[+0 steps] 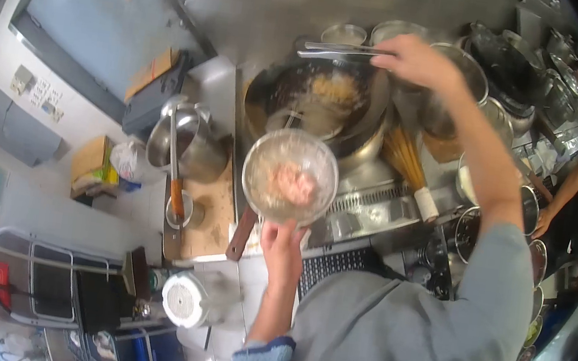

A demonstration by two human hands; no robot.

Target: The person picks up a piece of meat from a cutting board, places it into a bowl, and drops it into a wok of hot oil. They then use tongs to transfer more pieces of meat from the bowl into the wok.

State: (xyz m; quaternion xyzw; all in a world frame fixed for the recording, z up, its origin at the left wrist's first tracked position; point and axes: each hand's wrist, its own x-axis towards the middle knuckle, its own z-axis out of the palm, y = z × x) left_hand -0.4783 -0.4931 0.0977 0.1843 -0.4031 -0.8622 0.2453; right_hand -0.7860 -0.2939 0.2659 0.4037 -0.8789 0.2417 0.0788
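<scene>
My left hand (281,249) grips the near rim of a clear bowl (290,175) holding pinkish raw food, lifted just in front of the wok. My right hand (414,60) reaches over the far side of the large black wok (315,96) and holds the handle of a long metal ladle (339,50) lying across the wok's top. The wok holds yellowish food and some liquid.
A steel pot with a ladle (181,141) stands on a wooden board to the left. A bamboo brush (408,163) lies right of the wok. Metal bowls and pans (493,69) crowd the back right. Another person's arm (564,195) works at the right edge.
</scene>
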